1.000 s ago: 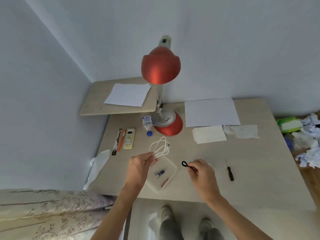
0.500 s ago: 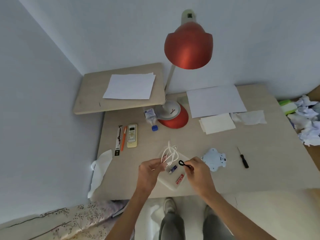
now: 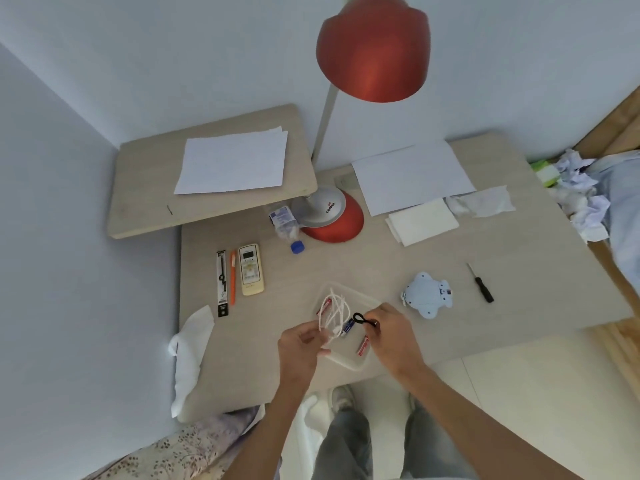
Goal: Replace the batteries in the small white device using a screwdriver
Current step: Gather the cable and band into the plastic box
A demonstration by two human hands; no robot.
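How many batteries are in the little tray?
2 plainly: a blue battery beside the white cable, a red battery by the right hand. More may hide under the cable.

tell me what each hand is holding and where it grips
The left hand pinches the coiled white cable at its lower end; the right hand pinches the small black loop by its straight tail.

The desk (image 3: 346, 268) bears a lamp (image 3: 329, 216), paper (image 3: 412, 174), remote (image 3: 251, 269), screwdriver (image 3: 480, 284), white device (image 3: 427, 295) and clear tray (image 3: 347, 363).

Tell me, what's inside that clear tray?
A blue battery and a red battery lie in the tray. The left hand with its cord, and the right hand with its black loop, cover the rest, so more may be hidden.
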